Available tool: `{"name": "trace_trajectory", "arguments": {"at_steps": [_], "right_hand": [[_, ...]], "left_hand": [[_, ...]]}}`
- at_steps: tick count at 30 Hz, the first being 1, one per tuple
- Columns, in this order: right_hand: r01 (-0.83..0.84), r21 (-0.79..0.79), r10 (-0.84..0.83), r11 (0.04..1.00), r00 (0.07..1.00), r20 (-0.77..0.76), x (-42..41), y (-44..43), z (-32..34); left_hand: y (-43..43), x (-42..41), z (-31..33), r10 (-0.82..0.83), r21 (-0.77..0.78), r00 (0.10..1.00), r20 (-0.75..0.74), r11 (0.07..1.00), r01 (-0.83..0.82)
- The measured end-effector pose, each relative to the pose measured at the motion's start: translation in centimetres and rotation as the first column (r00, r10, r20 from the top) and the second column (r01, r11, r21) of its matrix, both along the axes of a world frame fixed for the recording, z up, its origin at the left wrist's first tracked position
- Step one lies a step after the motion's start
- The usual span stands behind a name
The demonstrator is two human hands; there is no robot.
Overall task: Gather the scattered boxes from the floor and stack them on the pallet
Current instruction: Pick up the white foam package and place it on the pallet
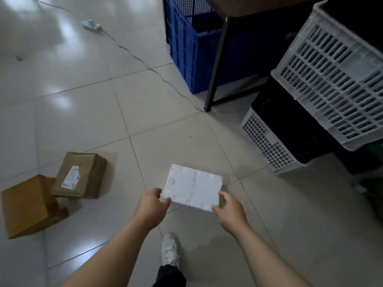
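A white foam box (192, 186) is held above the tiled floor in front of me. My left hand (152, 206) grips its near left corner and my right hand (231, 212) grips its near right corner. Two brown cardboard boxes lie on the floor at the left: one with a white label (79, 176) and a plainer, yellower one (27, 206) beside it, touching. No pallet is in view.
A blue crate (186, 48) stands at the back beside a black table leg (215, 67). White slatted crates (335, 79) and a lower white crate (267, 141) stand at the right. A cable (132, 54) and power strip (91, 24) lie on the floor. My white shoe (170, 248) is below.
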State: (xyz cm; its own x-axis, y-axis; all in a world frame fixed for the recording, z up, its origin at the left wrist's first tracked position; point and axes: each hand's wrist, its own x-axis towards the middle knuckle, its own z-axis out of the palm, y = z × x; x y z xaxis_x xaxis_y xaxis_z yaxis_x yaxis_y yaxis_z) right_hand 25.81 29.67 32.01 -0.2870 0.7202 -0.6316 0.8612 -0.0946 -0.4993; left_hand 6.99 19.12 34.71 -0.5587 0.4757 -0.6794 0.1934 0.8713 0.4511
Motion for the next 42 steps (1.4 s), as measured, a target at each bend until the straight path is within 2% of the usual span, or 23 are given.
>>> {"name": "trace_trajectory", "arguments": {"at_steps": [8,16,23,28,32,42], "right_hand": [[0.070,-0.049,-0.063,0.996,0.989,0.133,-3.1,7.6,-17.1],[0.177,-0.083,-0.156,0.981,0.964,0.216,-3.0,11.4,-34.6],[0.311,-0.127,-0.268,0.942,0.924,0.274,-1.9,11.1,-45.2],[0.350,-0.068,-0.317,0.934,0.903,0.290,-1.8,10.8,-47.9],[0.349,-0.039,-0.328,0.936,0.908,0.260,-2.1,11.1,-47.8],[0.274,-0.045,-0.259,0.961,0.944,0.204,-7.3,10.7,-41.1]], "left_hand": [[8.2,-4.1,-18.0,-0.064,-0.111,0.997,0.042,0.991,0.068],[11.9,-5.8,-35.6,0.020,-0.194,1.000,0.010,0.981,-0.018],[11.5,-7.1,-46.2,0.087,-0.268,0.995,-0.042,0.959,-0.095],[10.7,-6.9,-49.6,0.085,-0.243,0.996,0.013,0.967,-0.079],[10.0,-7.1,-50.0,0.137,-0.230,0.991,0.010,0.964,-0.131],[5.8,-10.2,-43.6,0.289,-0.229,0.956,-0.046,0.929,-0.292]]}}
